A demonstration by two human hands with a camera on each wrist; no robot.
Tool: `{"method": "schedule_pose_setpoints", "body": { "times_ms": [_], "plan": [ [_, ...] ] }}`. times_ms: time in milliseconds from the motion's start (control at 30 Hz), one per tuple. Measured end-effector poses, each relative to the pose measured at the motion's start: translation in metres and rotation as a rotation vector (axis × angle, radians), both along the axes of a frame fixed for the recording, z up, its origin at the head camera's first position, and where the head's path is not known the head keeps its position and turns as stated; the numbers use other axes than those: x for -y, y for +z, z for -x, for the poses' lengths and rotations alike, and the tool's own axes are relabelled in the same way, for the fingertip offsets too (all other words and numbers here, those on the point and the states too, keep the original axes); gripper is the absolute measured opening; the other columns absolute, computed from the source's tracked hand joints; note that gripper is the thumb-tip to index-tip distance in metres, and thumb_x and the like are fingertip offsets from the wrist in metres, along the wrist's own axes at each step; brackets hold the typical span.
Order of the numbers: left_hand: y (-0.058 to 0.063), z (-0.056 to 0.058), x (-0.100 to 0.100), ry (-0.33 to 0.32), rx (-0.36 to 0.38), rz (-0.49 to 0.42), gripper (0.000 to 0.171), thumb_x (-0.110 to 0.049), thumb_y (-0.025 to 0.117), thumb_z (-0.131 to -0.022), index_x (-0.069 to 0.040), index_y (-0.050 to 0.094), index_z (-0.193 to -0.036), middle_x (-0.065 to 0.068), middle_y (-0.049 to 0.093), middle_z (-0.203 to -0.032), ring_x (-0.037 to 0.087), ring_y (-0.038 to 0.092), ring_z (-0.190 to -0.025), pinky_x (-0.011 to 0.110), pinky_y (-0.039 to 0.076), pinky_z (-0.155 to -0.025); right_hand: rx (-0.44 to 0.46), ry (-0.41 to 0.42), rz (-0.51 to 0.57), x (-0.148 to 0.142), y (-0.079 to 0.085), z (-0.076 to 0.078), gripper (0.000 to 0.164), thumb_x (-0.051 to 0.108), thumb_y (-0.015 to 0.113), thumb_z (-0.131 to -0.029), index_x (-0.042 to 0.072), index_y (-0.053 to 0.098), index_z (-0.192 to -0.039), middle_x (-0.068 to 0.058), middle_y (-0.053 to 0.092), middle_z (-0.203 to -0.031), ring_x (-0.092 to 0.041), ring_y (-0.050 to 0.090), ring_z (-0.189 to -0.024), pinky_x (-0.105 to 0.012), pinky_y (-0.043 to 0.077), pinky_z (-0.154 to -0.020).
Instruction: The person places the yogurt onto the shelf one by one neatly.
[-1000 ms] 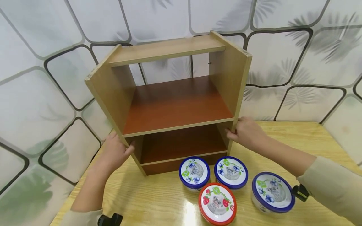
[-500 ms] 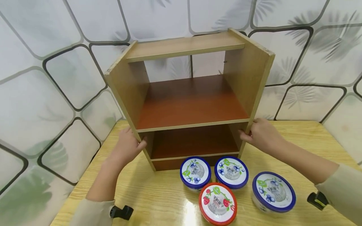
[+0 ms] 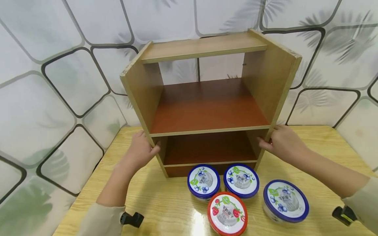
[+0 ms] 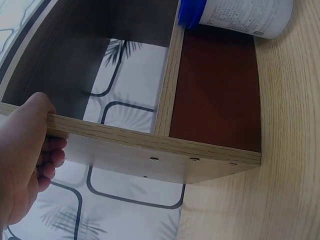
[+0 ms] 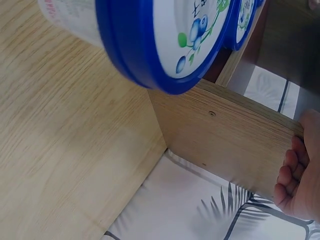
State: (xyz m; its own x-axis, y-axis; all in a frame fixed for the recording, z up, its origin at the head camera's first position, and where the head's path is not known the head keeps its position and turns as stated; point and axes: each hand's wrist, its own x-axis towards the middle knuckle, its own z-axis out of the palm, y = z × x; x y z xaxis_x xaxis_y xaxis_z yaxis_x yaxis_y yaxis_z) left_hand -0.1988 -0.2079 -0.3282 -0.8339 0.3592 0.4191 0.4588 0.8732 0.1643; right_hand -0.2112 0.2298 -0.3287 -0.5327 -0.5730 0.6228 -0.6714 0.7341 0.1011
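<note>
A small wooden shelf unit (image 3: 209, 131) with reddish-brown boards stands on the table. My left hand (image 3: 138, 150) grips the front edge of its left side panel, thumb inside and fingers along the outer face, as the left wrist view also shows. On the other side my right hand (image 3: 283, 142) holds the right panel's front edge the same way. Close before the base are two tubs with blue lids, a left blueberry tub (image 3: 203, 181) and a right blueberry tub (image 3: 241, 180). In front of them sits a red-lidded strawberry tub (image 3: 227, 213).
Another blue-lidded tub (image 3: 285, 200) stands apart at the right, below my right forearm. The light wood table (image 3: 165, 209) meets a patterned wall covering (image 3: 73, 82) at the back and left.
Both hands have shifted the shelf unit to the right across the table, keeping their grip. It now stands behind the front tubs more centrally. The tubs have stayed in place.
</note>
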Motion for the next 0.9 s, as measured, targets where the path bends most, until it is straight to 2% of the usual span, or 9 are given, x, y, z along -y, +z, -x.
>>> {"method": "schedule_pose_setpoints", "body": {
  "times_ms": [133, 300, 500, 733, 900],
  "plan": [
    [-0.001, 0.001, -0.005, -0.013, -0.006, 0.006, 0.03, -0.021, 0.052, -0.086, -0.002, 0.061, -0.107, 0.016, 0.062, -0.102, 0.037, 0.049, -0.098, 0.048, 0.035, -0.082, -0.005, -0.004, 0.008, -0.006, -0.001, -0.002, 0.041, 0.026, 0.058, -0.081, 0.011, 0.052, -0.043, 0.002, 0.043, -0.046, -0.018, 0.043, -0.053, -0.032, 0.034, -0.048],
    [0.001, 0.003, -0.013, -0.028, -0.003, -0.001, 0.03, -0.021, 0.051, -0.086, -0.003, 0.061, -0.108, 0.014, 0.062, -0.101, 0.035, 0.049, -0.097, 0.046, 0.035, -0.079, -0.005, -0.018, 0.026, -0.014, -0.001, -0.003, 0.049, 0.035, 0.047, -0.089, 0.01, 0.05, -0.047, 0.0, 0.044, -0.048, -0.02, 0.045, -0.054, -0.035, 0.036, -0.05],
    [0.0, 0.008, -0.023, -0.051, -0.003, -0.002, 0.031, -0.021, 0.05, -0.087, -0.002, 0.061, -0.11, 0.014, 0.061, -0.104, 0.034, 0.05, -0.1, 0.049, 0.036, -0.086, 0.0, -0.028, 0.052, -0.024, -0.003, -0.006, 0.048, 0.039, 0.042, -0.091, 0.01, 0.048, -0.053, 0.001, 0.044, -0.051, -0.018, 0.044, -0.053, -0.036, 0.036, -0.051],
    [0.0, 0.011, -0.037, -0.057, 0.023, 0.007, 0.038, -0.024, 0.05, -0.087, -0.003, 0.058, -0.118, 0.014, 0.059, -0.112, 0.034, 0.049, -0.103, 0.048, 0.036, -0.087, -0.017, -0.042, 0.059, -0.038, -0.006, -0.011, 0.063, 0.055, 0.024, -0.095, 0.013, 0.043, -0.052, 0.005, 0.039, -0.05, -0.014, 0.04, -0.05, -0.035, 0.033, -0.05],
    [0.002, 0.013, -0.048, -0.069, 0.025, 0.018, 0.036, -0.024, 0.05, -0.087, -0.003, 0.058, -0.116, 0.013, 0.059, -0.109, 0.032, 0.047, -0.099, 0.046, 0.035, -0.086, 0.001, -0.076, 0.069, -0.049, -0.004, -0.014, 0.06, 0.054, 0.031, -0.095, 0.011, 0.047, -0.058, 0.005, 0.042, -0.052, -0.012, 0.039, -0.051, -0.03, 0.031, -0.047]
  ]
}}
